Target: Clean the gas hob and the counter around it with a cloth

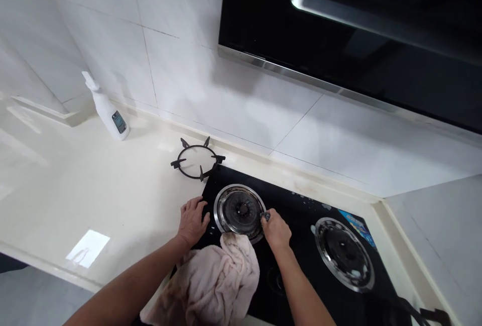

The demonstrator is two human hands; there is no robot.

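One white spray bottle (110, 116), contents hidden, stands on the glossy table (143, 185). Next, a dark pronged ring (183, 169); the left hand (194, 220), grip loose, at the black stove (291, 218); a crumpled, stained cloth (222, 283); a round burner (241, 209); the right hand (277, 231), grip clenched on a dark scrubber (265, 215) at its rim.

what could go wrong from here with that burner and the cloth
The small dark pad in the right hand might scratch the left burner. The bunched cloth, already stained, reaches that burner's rim and could smear dirt around. The pan support lies close to the hob's corner, so a bump might scratch it.
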